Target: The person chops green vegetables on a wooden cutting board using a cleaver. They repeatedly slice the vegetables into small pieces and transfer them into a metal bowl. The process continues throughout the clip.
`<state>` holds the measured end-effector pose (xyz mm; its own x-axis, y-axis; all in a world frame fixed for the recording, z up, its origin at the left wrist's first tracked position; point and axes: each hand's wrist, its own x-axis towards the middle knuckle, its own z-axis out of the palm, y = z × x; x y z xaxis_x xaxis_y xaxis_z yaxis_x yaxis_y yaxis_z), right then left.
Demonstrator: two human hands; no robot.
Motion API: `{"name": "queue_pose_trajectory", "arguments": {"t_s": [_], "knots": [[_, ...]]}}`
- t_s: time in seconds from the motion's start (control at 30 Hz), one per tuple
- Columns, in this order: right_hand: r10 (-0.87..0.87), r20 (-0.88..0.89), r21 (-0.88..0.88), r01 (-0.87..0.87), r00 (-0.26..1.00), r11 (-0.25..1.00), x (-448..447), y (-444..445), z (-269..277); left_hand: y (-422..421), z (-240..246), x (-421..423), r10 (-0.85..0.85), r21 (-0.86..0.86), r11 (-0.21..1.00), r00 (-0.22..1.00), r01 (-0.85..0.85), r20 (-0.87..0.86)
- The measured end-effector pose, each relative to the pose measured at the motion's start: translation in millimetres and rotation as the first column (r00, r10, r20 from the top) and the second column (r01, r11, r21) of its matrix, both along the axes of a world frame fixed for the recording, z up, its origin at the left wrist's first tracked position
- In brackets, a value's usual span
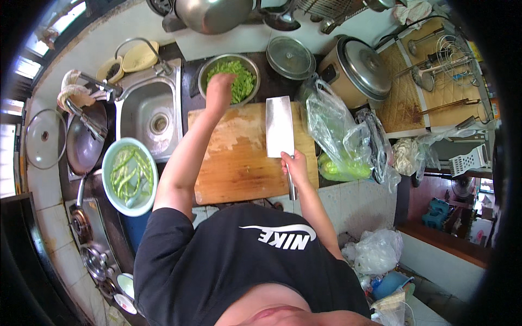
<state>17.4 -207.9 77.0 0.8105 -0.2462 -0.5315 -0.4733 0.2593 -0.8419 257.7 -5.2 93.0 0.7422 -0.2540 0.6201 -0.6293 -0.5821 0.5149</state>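
My left hand (pixel 221 91) is over the near left part of a steel bowl (pixel 257 83) of chopped green vegetable (pixel 243 81); its fingertips are blurred, so whether they hold anything cannot be told. In my right hand (pixel 295 167) is the metal handle of a cleaver (pixel 279 126), its broad blade lying over the right part of a wooden cutting board (pixel 232 163) and pointing away from me. The board bears wet patches and a few small scraps. To its left, a pale green basin (pixel 107 175) holds long green bean pods (pixel 127 177) in water.
A steel sink (pixel 153 98) adjoins the board's left side. Plastic bags (pixel 330 118) with green produce lie at the right, before a large lidded cooker (pixel 359 73). A glass-lidded pot (pixel 290 57) stands behind the board. A wok (pixel 86 138) and gas stove (pixel 98 232) are farther left.
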Motion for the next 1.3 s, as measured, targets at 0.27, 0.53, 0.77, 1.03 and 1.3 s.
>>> {"name": "queue_pose_trajectory", "arguments": {"t_s": [0.27, 0.53, 0.77, 1.03, 1.3], "knots": [[0.33, -0.135, -0.78, -0.306, 0.934, 0.546, -26, -27, -30, 27, -66, -202, -0.09, 0.188, 0.955, 0.825, 0.231, -0.557], [0.479, -0.296, -0.87, -0.44, 0.827, 0.222, -9, -31, -14, 10, -80, -232, -0.048, 0.228, 0.959, 0.89, 0.168, -0.454], [0.479, -0.293, -0.881, -0.428, 0.828, 0.201, -7, -33, -19, 16, -94, -225, -0.041, 0.476, 0.842, 0.91, 0.253, -0.412], [0.452, -0.279, -0.894, -0.401, 0.847, 0.2, -10, -30, -24, 0, -28, -161, 0.082, 0.189, 0.982, 0.92, -0.008, -0.384], [0.384, -0.312, -0.898, -0.402, 0.869, 0.181, -11, -26, -23, -14, 12, -33, 0.239, 0.116, 0.965, 0.97, -0.234, -0.034]]}}
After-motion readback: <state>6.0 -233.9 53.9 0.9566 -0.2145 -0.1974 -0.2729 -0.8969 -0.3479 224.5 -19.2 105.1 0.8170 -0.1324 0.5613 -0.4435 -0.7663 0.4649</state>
